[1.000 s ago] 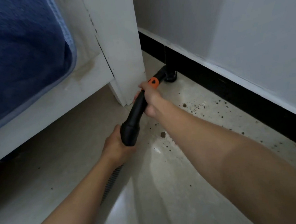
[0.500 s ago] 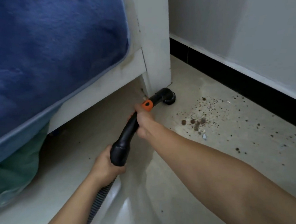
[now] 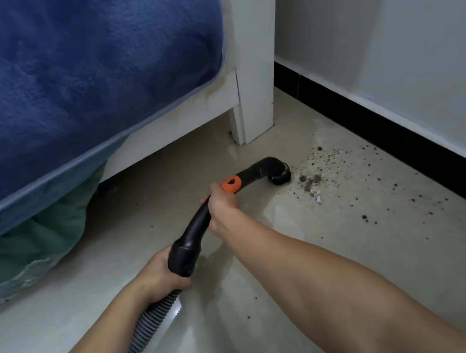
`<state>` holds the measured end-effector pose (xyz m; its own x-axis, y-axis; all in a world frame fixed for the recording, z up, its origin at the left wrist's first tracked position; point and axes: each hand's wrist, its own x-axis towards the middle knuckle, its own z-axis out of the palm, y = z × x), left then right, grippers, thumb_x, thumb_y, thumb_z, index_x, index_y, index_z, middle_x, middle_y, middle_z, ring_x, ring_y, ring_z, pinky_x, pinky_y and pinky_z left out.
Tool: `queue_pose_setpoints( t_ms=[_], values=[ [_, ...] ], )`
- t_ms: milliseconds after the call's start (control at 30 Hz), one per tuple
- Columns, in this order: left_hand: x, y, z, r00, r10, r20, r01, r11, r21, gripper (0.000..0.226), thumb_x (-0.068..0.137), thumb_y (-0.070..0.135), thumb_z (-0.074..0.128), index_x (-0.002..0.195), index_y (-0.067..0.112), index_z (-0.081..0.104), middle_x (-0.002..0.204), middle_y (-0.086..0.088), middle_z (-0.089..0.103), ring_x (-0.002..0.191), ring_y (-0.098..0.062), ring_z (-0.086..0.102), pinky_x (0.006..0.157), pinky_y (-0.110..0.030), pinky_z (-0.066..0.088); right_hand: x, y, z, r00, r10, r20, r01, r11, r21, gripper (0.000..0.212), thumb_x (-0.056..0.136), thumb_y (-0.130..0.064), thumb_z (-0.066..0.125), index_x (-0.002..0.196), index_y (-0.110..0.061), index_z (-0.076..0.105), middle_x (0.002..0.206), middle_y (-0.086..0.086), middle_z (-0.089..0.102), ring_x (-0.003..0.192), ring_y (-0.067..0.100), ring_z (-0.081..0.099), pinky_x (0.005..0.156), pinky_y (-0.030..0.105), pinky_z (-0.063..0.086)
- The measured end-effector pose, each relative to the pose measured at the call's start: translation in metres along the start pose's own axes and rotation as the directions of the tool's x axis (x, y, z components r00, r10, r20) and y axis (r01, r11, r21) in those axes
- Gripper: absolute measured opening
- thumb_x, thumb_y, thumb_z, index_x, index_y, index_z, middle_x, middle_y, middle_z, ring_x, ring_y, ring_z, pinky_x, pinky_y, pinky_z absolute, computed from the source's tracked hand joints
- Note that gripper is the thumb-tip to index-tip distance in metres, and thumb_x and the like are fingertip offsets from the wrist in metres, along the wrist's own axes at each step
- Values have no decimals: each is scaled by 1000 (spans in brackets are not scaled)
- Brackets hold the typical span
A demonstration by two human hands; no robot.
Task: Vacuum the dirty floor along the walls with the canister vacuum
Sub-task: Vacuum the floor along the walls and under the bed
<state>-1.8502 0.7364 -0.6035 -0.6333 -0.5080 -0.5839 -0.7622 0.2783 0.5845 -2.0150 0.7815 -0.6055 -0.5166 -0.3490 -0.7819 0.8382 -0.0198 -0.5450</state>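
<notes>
Nozzle [image 3: 278, 173] now off bedpost [image 3: 256, 88] (beside dirt [image 3: 310, 181])

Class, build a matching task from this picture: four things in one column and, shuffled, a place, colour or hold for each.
Column one:
1 left hand
2 right hand
3 nozzle
4 blanket

Column two:
A beside the dirt pile
B blue
C holds the wand by the orange collar
D holds the hose cuff

Pairs: 1-D, 2-C, 3-A, 4-B
</notes>
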Motion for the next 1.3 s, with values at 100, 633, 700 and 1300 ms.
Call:
queue_pose_setpoints(
  t_ms=[100,633,700,1300],
  values=[
    [1,6,5,999,-1,36,0,1000,23,60,62,-2,79,110,27,56,93,-2,67,83,-17,65,65,-26,52,-1,-2,-12,998,-22,-58,23,1000,12,19,94,-25,60,104,-9,61,67,4,65,65,19,60,85,39,54],
    [5,29,21,1000,2,13,-2,1000,30,58,65,0,80,111,25,55,94,-2,64,82,-18,63,63,-29,54,-4,-28,-28,1000,2,-16,-3,1000,-13,16,96,-25,59,102,-10,60,66,4,61,62,17,58,71,32,51],
    [6,21,18,1000,-14,-23,15,1000,17,61,63,1,81,111,26,56,94,-3,65,82,-22,65,73,-38,58,-5,-26,-21,1000,13,22,-13,999,-30,16,97,-26,59,102,-11,58,67,4,61,62,16,58,71,33,51],
    [54,85,65,993,99,60,-101,994,40,70,61,7,83,122,25,53,102,-2,64,91,-21,62,77,-33,53,33,-90,-83,991,-78,-106,82,996,25,13,93,-20,62,99,-9,58,69,8,62,60,18,57,67,32,52]
  ],
)
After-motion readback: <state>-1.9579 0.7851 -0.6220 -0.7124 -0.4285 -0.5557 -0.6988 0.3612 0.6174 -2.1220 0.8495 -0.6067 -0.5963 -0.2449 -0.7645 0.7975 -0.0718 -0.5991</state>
